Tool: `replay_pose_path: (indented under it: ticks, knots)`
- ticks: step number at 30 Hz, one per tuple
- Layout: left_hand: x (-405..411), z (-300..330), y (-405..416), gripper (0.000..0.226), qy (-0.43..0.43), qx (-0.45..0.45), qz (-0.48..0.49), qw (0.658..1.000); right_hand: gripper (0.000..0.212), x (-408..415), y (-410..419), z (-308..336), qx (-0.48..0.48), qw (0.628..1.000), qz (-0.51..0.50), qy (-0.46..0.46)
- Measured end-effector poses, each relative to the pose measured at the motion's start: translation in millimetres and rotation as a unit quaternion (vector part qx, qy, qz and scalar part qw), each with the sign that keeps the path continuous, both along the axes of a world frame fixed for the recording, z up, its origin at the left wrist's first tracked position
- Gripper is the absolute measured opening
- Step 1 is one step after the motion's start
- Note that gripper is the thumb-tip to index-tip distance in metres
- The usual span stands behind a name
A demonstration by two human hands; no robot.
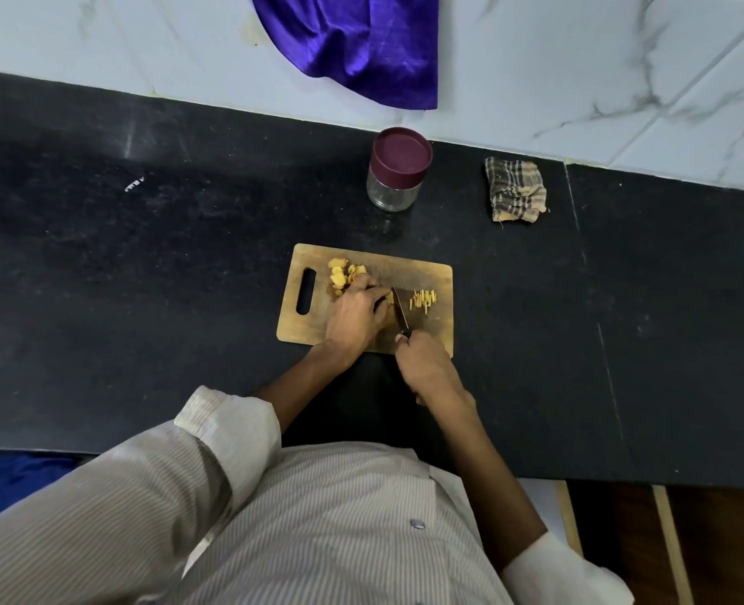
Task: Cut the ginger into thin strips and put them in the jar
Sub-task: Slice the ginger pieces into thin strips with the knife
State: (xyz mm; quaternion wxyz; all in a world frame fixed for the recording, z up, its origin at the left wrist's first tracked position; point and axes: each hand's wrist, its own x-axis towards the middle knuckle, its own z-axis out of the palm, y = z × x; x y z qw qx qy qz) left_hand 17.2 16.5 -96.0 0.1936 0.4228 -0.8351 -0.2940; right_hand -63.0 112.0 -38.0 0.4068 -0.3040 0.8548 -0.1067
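Right hand gripping knife beside ginger

The left hand hides the ginger piece under its fingers. The right hand covers the knife handle. The purple cloth is cut off at the top.

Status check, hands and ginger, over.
Left hand pinning ginger piece; right hand gripping knife. Strips on board. Jar lidded.

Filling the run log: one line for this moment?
phase: cutting | left hand: holds ginger piece | right hand: grips knife | strips: on board | jar: lidded
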Motion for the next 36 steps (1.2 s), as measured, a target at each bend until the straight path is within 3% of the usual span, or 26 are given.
replay_pose_path:
  ticks: [10, 20, 31, 36]
  knots:
    - [-1.0, 1.4, 0.3, 0.026, -0.005, 0.003, 0.003, 1.000, 0.034, 0.8, 9.1, -0.4, 0.034, 0.998, 0.032, 0.035]
    - [0.1, 1.9, -1.0, 0.027, -0.018, 0.013, -0.007, 1.000, 0.031, 8.1, 5.7, -6.7, -0.043, 0.996, 0.001, 0.075]
    - [0.6, -1.1, -1.1, 0.024, -0.015, 0.007, -0.002, 1.000, 0.032, -9.4, 21.0, -5.9, -0.078, 0.992, -0.094, -0.020]
    - [0.8, -2.3, -1.8, 0.024, -0.015, 0.007, 0.000, 1.000, 0.030, -9.3, 20.6, -5.2, -0.080, 0.993, -0.078, -0.036]
